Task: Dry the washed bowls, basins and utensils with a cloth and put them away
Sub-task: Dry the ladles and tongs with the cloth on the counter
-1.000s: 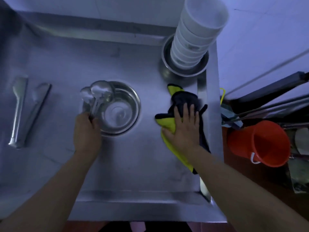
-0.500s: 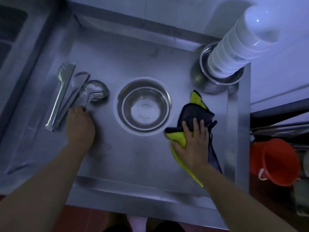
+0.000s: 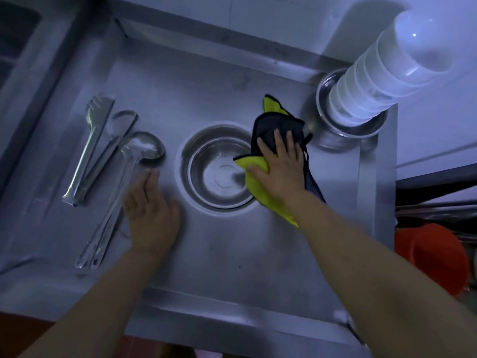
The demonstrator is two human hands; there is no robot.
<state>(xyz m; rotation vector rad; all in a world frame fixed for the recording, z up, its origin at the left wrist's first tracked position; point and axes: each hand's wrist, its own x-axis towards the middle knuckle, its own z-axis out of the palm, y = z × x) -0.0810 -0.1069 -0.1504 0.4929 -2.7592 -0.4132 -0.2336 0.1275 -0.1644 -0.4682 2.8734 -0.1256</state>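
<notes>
Your left hand [image 3: 152, 218] lies open and flat on the bench [image 3: 232, 267], holding nothing, just beside the handles of the long-handled ladles [image 3: 145, 148]. Bring it across to the steel basin [image 3: 216, 174] and steady the near rim, so the basin cannot spin or skate while you wipe.

Your right hand [image 3: 280, 169] has its fingers spread flat over the yellow and dark cloth [image 3: 273, 122], pressing it down at the basin's right rim, with a corner hanging over the inside. Push the cloth into the bottom and sweep round the wall in 1 circle, then fold a fresh face out for the rim. A loose tail trails under your wrist; gather it so that it doesn't drag.

The tongs [image 3: 90, 148] lie left of the ladles. Farthest off, a tall leaning stack of white bowls [image 3: 374, 81] stands in another basin [image 3: 326, 99]; keep your elbow clear of it.
</notes>
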